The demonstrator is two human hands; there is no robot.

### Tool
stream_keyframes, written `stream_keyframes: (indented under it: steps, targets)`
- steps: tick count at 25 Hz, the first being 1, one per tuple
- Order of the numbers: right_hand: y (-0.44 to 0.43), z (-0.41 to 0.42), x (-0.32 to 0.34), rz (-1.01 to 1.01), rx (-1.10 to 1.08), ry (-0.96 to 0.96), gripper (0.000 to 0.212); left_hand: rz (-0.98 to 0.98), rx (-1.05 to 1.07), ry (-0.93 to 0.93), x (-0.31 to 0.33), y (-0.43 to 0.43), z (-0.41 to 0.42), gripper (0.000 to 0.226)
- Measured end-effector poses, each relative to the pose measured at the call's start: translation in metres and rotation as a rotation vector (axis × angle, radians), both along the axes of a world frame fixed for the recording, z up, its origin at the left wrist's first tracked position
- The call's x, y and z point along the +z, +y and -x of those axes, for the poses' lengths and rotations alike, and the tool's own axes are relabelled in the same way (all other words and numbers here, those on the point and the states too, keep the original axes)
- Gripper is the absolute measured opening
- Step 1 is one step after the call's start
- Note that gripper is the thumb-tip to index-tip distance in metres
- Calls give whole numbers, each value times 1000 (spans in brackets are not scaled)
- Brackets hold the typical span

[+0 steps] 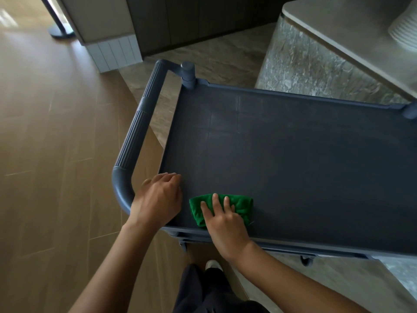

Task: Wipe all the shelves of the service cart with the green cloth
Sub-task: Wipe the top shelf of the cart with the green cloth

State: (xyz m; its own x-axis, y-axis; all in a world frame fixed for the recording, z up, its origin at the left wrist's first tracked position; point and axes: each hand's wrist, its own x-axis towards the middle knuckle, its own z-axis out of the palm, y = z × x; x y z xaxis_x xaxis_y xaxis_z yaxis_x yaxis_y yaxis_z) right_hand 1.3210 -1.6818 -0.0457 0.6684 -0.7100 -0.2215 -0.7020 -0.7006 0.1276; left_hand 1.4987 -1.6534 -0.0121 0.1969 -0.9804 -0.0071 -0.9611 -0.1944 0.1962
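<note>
The service cart [293, 154] fills the centre and right of the frame, its dark blue-grey top shelf seen from above, with a ribbed push handle [135, 141] curving round its left end. The green cloth [240, 205] lies bunched on that top shelf, in the lower middle of the frame, close to the shelf's near rim. The right hand [225, 227] presses down on the cloth with its fingers [215, 203] straight and spread flat, gripping nothing. The left hand [158, 197] rests just left of the cloth, over the shelf's near left corner. Its fingers are loosely bent, their tips touch the shelf surface, and it holds nothing that shows. Part of a lower shelf edge peeks out under the near rim. A stone-faced tabletop [338, 30] stands at the upper right, just beyond the cart. Wood-look floor [45, 132] covers the left side, and dark trousers [203, 294] and a pale shoe [212, 264] show at the bottom.
</note>
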Motion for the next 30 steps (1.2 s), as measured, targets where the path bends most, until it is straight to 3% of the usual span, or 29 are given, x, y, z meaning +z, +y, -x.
stream_keyframes:
  steps: [5,12,17,23,30]
  targets:
    - [-58,-39,-16,-59,49,-21,50,32,-47,-16,0,-1,3,21]
    - [-174,-116,-8,88,-19,-33,42,-6,-35,42,0,0,0,28]
    - [-233,-150,10,-24,-87,-60,29,25,-34,55,1,-1,1,16]
    - [-207,-134,7,59,67,20,38,6,13,88,1,1,3,17]
    - [-104,-87,2,-4,365,112,51,1,99,94,1,-4,4,29]
